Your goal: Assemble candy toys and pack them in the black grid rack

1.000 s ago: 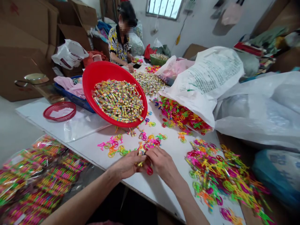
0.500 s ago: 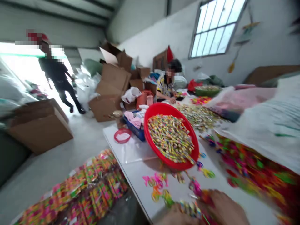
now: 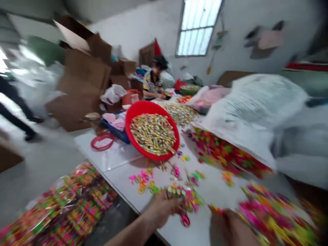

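My left hand (image 3: 162, 209) is closed around a bunch of small wrapped sticks with colourful plastic pieces (image 3: 191, 200) on their ends, held low over the white table (image 3: 143, 201). A pink ring hangs below the bunch. Just to the right, my right hand (image 3: 230, 227) is smeared by motion. A small orange-red piece (image 3: 217, 209) shows at its fingers; whether they grip it I cannot make out. Beside that hand spreads a blurred heap of bright plastic pieces (image 3: 271, 215). Ahead, loose pink, orange and green pieces (image 3: 142, 179) lie on the tabletop.
A tilted red basin (image 3: 132, 143) full of wrapped sticks stands ahead. White sacks (image 3: 246, 106) spill bright pieces on the right. Packed bags (image 3: 77, 205) lie on the floor at left. A co-worker (image 3: 153, 82) sits at the far end; another person's legs (image 3: 17, 109) show left.
The view has swung right, bringing the heap on the right into sight. My hands have moved apart; the left has the bunch, and the right is over by the heap.
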{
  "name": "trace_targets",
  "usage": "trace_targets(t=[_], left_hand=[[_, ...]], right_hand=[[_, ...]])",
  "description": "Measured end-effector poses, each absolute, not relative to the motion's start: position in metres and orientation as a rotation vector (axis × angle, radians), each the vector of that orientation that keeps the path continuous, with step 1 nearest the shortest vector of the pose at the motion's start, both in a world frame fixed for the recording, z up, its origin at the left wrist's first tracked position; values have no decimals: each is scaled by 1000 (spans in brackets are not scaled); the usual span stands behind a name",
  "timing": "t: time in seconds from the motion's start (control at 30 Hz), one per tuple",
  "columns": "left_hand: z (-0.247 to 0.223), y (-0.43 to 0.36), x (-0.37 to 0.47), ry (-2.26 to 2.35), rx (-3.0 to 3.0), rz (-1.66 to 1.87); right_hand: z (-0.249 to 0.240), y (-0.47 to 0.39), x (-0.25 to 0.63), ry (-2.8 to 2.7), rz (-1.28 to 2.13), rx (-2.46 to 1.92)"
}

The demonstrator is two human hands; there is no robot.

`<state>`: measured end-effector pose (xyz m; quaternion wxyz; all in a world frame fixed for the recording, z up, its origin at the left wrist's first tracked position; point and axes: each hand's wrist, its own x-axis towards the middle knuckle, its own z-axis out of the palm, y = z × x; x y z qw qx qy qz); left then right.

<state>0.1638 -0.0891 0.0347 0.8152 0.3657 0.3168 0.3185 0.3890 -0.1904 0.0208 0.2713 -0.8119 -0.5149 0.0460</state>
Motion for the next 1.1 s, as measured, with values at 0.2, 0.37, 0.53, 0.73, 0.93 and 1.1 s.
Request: trace_targets(t=[0.2, 0.37, 0.53, 0.73, 0.93, 1.1], left_hand=[[40, -87, 157, 667, 1034, 544], [53, -85, 142, 665, 1148, 475], [56, -82, 131, 671, 1282, 379], [46, -95, 132, 769, 1536, 514], [39, -98, 134, 845, 1393, 407], [34, -87, 125, 870, 1202, 479]], right_hand=[[87, -182, 310, -980, 624, -1825], [78, -176, 287, -824, 1110, -1432], [69, -180, 289, -863, 1239, -1409], [57, -171, 265, -1034, 709, -1831], [87, -200, 318, -1322, 522, -2021], [124, -228, 396, -1293, -330, -2629]])
